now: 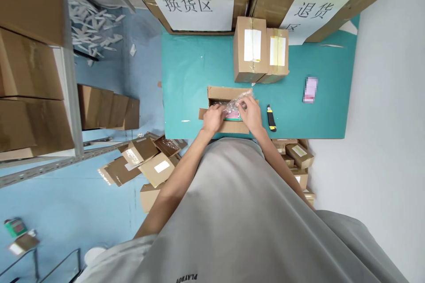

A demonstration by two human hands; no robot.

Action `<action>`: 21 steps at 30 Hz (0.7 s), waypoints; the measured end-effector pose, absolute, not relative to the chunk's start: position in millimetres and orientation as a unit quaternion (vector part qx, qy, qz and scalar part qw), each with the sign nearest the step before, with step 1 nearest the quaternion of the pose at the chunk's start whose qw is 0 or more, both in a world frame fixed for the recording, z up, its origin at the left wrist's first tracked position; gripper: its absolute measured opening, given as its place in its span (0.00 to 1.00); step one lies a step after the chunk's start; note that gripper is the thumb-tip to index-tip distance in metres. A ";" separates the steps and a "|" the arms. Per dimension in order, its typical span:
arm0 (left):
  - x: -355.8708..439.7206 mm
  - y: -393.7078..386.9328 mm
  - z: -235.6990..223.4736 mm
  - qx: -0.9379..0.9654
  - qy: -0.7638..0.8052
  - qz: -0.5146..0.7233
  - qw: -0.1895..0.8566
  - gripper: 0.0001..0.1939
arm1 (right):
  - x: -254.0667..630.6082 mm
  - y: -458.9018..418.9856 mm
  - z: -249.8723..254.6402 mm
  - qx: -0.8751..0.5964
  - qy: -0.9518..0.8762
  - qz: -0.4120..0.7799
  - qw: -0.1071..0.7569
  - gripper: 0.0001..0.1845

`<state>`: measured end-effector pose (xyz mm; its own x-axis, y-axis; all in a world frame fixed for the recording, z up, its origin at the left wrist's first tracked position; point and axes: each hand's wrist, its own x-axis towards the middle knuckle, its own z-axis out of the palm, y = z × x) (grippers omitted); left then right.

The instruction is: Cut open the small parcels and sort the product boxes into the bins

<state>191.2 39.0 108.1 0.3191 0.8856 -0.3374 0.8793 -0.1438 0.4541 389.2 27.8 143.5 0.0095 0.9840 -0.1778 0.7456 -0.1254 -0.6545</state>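
An open cardboard box (229,93) lies on the teal table near its front edge, flaps spread. Inside it is a pink and green package (233,115), partly covered by clear plastic wrap (236,102). My right hand (251,114) pinches the wrap at the box's right side, lifting it above the rim. At the left side, my left hand (214,118) reaches into the box with curled fingers by the wrap and package; what its fingertips hold is hidden. A black and yellow utility knife (271,118) lies just right of my right hand.
Two taped cartons (250,48) stand behind the box, before large labelled bins (199,6). A blurred pinkish item (310,89) lies on the table (192,70) at right. Discarded boxes (156,166) litter the floor at left; a shelf (68,62) holds more cartons.
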 end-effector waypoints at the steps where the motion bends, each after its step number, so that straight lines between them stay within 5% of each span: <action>1: 187.9 40.6 114.4 0.750 0.589 0.034 0.299 0.20 | 387.6 31.8 152.5 -0.675 -0.631 0.311 0.223 0.14; 10: 130.5 107.9 166.0 0.677 0.643 0.334 0.132 0.19 | 356.0 114.1 192.7 -0.581 -0.682 0.254 0.365 0.21; 15: 113.0 136.2 144.7 0.677 0.667 0.274 0.149 0.17 | 341.0 147.6 166.1 -0.599 -0.708 0.265 0.265 0.21; 21: 130.3 101.5 135.7 0.731 0.609 0.219 0.214 0.23 | 373.8 85.3 142.8 -0.638 -0.710 0.262 0.146 0.21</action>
